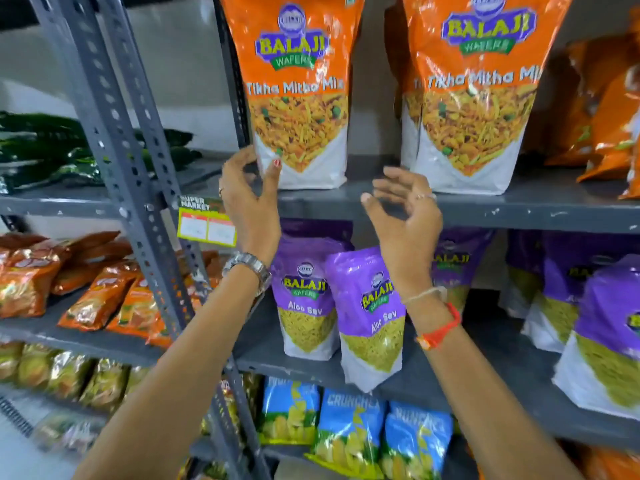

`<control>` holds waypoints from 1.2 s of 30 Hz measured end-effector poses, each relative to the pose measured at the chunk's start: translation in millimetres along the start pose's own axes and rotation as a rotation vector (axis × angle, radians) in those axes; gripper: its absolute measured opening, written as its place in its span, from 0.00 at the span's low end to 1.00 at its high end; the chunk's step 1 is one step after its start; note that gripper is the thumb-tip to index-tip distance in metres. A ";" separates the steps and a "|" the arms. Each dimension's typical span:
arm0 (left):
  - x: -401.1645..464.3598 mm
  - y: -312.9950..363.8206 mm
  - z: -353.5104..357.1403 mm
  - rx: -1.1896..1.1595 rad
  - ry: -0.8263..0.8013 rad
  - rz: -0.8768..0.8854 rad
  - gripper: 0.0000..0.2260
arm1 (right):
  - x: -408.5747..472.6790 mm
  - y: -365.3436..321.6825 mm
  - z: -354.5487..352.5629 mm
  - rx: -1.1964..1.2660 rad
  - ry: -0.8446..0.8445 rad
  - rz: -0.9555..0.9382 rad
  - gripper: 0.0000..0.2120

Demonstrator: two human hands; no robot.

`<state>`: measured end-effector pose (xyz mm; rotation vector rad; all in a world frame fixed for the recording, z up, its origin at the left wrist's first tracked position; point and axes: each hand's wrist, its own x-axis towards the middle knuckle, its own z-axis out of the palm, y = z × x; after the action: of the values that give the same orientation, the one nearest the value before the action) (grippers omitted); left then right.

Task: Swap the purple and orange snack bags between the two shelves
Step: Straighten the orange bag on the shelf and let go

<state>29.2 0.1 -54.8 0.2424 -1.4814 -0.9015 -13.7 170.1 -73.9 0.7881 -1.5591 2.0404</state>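
Two tall orange snack bags stand upright on the upper grey shelf (485, 211): one at the left (298, 91), one to its right (478, 91). Purple snack bags stand on the shelf below; the nearest (370, 317) leans forward, another (304, 306) sits just left of it, and more (602, 327) fill the right side. My left hand (252, 199) is raised at the lower left corner of the left orange bag, fingers curled beside it and thumb touching its front. My right hand (405, 209) hovers with fingers apart in front of the shelf edge, between the two orange bags, holding nothing.
A perforated grey upright (138, 188) stands left of my left hand, with a yellow price tag (207, 226) on it. Orange-red packets (93, 289) and dark green bags (45, 150) fill the left rack. Blue chip bags (349, 434) sit on the lowest shelf.
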 end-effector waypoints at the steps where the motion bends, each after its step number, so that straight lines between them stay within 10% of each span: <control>1: -20.2 -3.4 -2.4 -0.016 -0.010 0.010 0.14 | -15.2 7.8 -11.0 0.013 0.027 0.016 0.15; 8: -188.5 -54.9 -11.3 -0.159 -0.241 -0.332 0.11 | -89.2 115.0 -80.5 -0.107 0.022 0.303 0.18; 16: -281.9 -89.0 1.3 -0.229 -0.473 -0.788 0.21 | -91.9 205.9 -104.1 -0.294 -0.382 0.709 0.52; 21: -284.0 -102.0 16.2 -0.147 -0.548 -0.807 0.24 | -91.1 210.0 -109.8 -0.141 -0.508 0.946 0.35; 36: -282.3 -95.3 94.1 -0.232 -0.859 -0.805 0.14 | -93.1 187.1 -187.6 -0.210 -0.057 0.758 0.11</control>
<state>-47.9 154.2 -315.5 0.3026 -2.0703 -1.9864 -99.8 301.9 -306.5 0.1707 -2.3055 2.2766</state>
